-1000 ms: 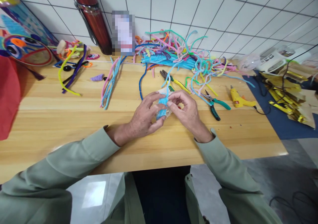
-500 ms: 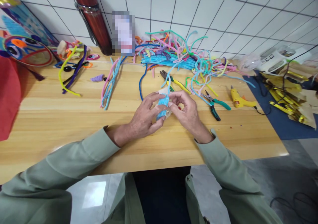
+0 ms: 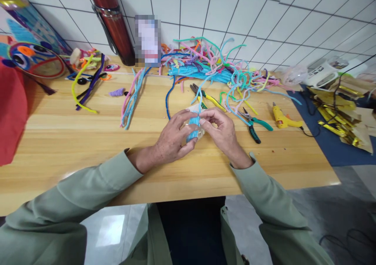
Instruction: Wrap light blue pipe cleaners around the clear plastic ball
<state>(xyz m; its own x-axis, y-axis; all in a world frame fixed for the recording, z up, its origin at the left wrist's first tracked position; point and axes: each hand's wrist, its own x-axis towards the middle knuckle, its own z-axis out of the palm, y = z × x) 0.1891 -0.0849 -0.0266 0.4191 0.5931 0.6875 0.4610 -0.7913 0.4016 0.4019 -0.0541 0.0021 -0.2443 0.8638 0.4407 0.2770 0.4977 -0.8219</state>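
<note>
A small pale piece wrapped in rows of light blue pipe cleaner (image 3: 193, 127) is between my hands, above the front half of the table. My left hand (image 3: 176, 137) grips it from the left, fingers along its top and thumb near its lower end. My right hand (image 3: 219, 130) pinches the blue pipe cleaner at the right edge of the piece. A loose blue length sticks up from there, away from me. What lies under my fingers is hidden. Yellow-handled pliers (image 3: 210, 97) lie just beyond my hands, and green-handled pliers (image 3: 253, 124) to the right.
Along the wall lies a heap of coloured pipe cleaners (image 3: 202, 73). A red thermos (image 3: 113, 26) and a blurred phone-like panel (image 3: 148, 41) stand behind. Further right are a yellow glue gun (image 3: 284, 118) with its cord and gold foil (image 3: 331, 118). Red cloth (image 3: 13, 116) hangs over the left side.
Both hands keep nearly the same hold on the blue-wrapped piece. The view has shifted slightly, so things on the left appear a little further right.
</note>
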